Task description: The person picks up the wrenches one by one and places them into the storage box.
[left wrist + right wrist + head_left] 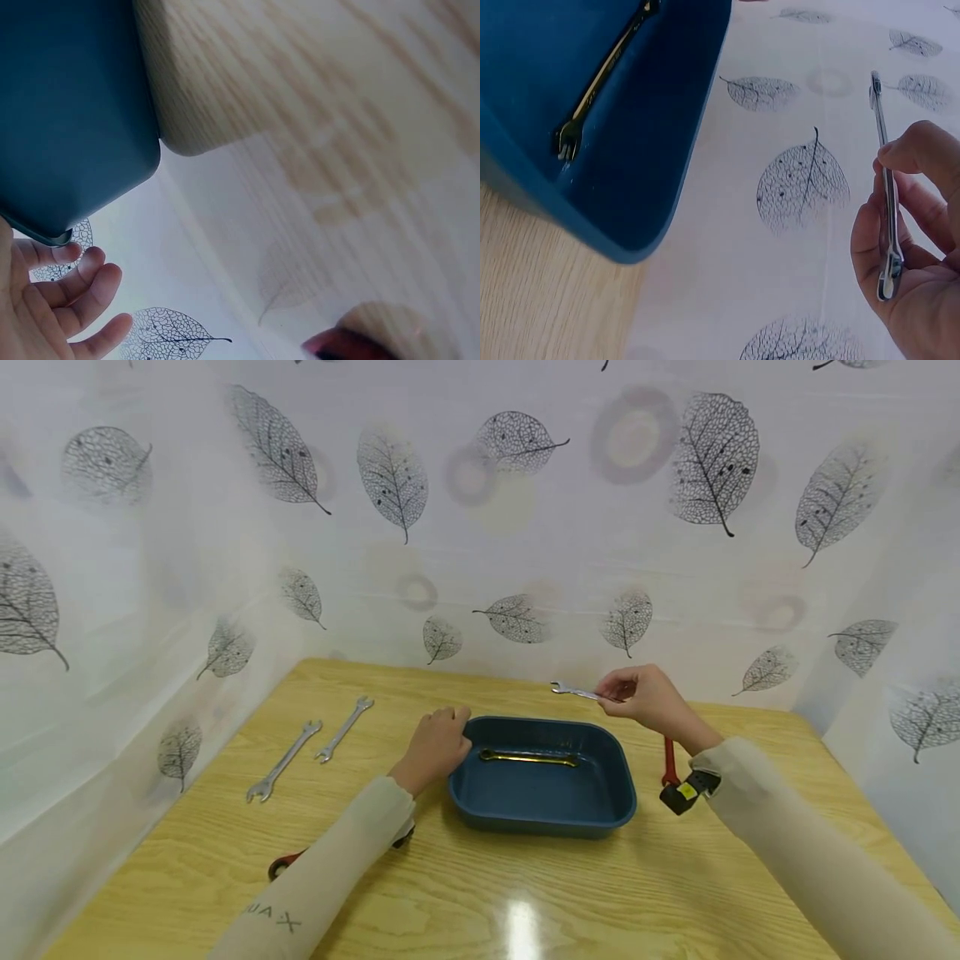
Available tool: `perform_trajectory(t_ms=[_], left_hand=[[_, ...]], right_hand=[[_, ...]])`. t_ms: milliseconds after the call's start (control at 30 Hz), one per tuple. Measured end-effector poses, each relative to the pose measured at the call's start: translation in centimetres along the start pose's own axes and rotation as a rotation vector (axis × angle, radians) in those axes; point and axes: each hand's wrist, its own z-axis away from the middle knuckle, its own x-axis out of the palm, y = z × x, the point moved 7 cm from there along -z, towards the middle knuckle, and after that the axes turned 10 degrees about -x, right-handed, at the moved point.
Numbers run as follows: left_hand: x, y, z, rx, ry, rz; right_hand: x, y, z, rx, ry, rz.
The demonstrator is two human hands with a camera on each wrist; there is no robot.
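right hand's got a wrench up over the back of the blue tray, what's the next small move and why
Probably lower the silver wrench toward you and down into the blue tray. The right hand pinches it above the tray's far rim, a yellowish wrench already lies inside, and the left hand rests at the tray's left edge, seemingly steadying it.

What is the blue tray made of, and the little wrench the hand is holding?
The blue tray looks like plastic: smooth, matte, rounded moulded corners. The wrench in the right hand looks like bare steel: silvery with bright shine. The table looks like glossy wood, perhaps laminate.
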Motion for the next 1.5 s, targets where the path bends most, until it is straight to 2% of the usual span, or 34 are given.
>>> perform_trajectory(t_ms=[367,1067,1500], left_hand=[[-0.2,0.1,0.0,-0.003,0.002,-0.005],[-0.4,0.2,0.1,-0.005,-0.011,-0.019],[-0.1,0.0,0.1,0.000,0.012,-0.032]], right_hand=[[2.9,-1.4,-1.9,-0.051,-0.064,-0.048],[8.6,-2.0,-4.0,-0.126,-0.171,-0.063],[10.8,-2.8,-4.1,-0.085,-0.230,-0.057]])
